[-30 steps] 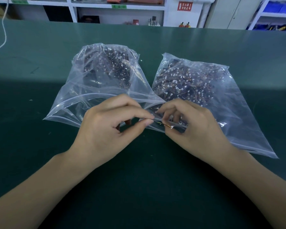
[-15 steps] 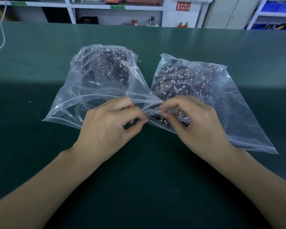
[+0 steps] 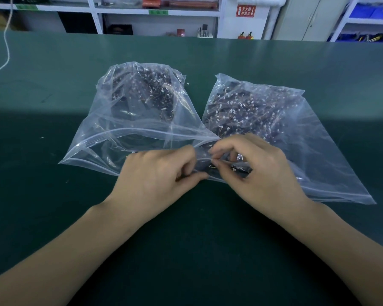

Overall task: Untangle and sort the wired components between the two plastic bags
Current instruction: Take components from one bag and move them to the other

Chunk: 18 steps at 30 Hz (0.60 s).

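Note:
Two clear zip bags lie side by side on the green table (image 3: 53,195). The left bag (image 3: 119,133) and the right bag (image 3: 307,146) each hold a dark heap of small wired components with white plugs. My left hand (image 3: 157,180) and my right hand (image 3: 257,171) meet at the bags' near openings. Between the fingertips sits a small clump of dark wired components (image 3: 217,170) with thin orange wires. My right thumb and forefinger pinch a wire of it. My left fingers are curled tight at the clump's left end, which they hide.
A white cord (image 3: 6,47) hangs down onto the table at the far left. White shelving (image 3: 159,16) and a grey cabinet (image 3: 305,18) stand behind the table's far edge. Blue bins (image 3: 372,14) fill the shelves at the far right.
Both hands have dropped lower onto the bag openings and drawn closer together. The left fingers, stretched out a second ago, are now curled in. The bags have barely shifted.

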{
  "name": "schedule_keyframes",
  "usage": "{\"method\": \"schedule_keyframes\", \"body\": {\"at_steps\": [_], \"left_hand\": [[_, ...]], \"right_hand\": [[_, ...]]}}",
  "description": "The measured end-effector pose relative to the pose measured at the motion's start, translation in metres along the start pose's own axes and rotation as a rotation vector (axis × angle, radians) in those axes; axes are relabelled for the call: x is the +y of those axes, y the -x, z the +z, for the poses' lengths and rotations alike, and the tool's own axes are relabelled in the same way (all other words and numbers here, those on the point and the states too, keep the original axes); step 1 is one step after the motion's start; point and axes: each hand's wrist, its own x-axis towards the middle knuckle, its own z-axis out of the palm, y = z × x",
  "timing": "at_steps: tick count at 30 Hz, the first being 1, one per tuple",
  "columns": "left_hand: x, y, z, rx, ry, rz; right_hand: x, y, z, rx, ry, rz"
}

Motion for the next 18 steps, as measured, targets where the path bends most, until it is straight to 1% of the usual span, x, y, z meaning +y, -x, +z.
{"method": "schedule_keyframes", "body": {"at_steps": [2, 5, 7, 9, 12, 18], "left_hand": [[-0.009, 0.002, -0.004, 0.011, -0.055, -0.067], [-0.03, 0.007, -0.01, 0.027, -0.131, -0.217], [-0.043, 0.008, -0.012, 0.011, -0.172, -0.28], [-0.051, 0.006, -0.014, -0.034, -0.174, -0.31], [-0.051, 0.005, -0.014, -0.102, -0.105, -0.315], [-0.049, 0.006, -0.015, -0.139, -0.138, -0.345]], "right_hand": [[0.0, 0.0, 0.0, -0.023, 0.006, 0.001], [-0.002, 0.001, 0.0, -0.047, 0.023, 0.003], [-0.002, 0.001, 0.001, -0.056, 0.021, 0.011], [-0.003, 0.002, 0.002, -0.059, 0.02, 0.019], [-0.003, 0.001, 0.002, -0.053, 0.012, 0.024], [-0.002, 0.002, 0.002, -0.057, 0.009, 0.034]]}}
